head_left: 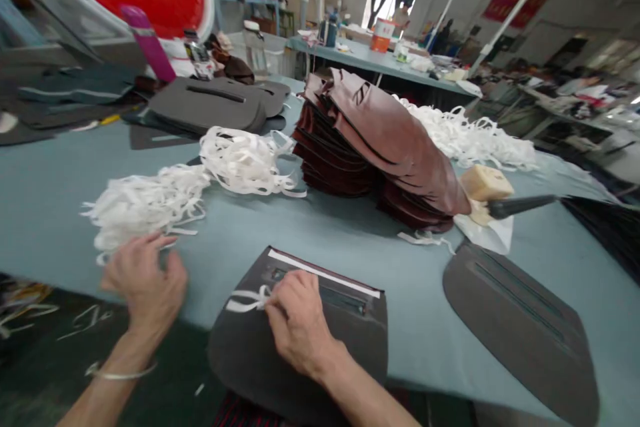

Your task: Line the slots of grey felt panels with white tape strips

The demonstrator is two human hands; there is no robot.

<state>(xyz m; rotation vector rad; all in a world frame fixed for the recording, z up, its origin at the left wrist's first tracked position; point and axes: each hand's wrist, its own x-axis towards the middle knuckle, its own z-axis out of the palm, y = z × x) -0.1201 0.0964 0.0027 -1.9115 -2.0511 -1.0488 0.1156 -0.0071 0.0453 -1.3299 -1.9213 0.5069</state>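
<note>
A dark grey bag panel (240, 353) with rounded corners lies at the front edge of the table, partly overhanging it. Along its far edge runs a straight white tape strip (325, 272), below which there is a zipped slot (343, 300). Over the panel, my right hand (300, 320) is closed in a pinch on a curled white strip (247, 300), whose loops stick out to the left. My left hand (145, 277) is at the near side of a heap of loose white strips (150, 203), thumb and fingers apart; its fingertips are partly hidden.
Brown leather-like pieces (390, 127) are stacked mid-table, with another white strip heap (245, 160) to their left. A second grey panel (525, 327) lies right. Behind it are a yellowish block (485, 183) and a dark-handled tool (523, 205). Grey pieces (210, 103) sit back left.
</note>
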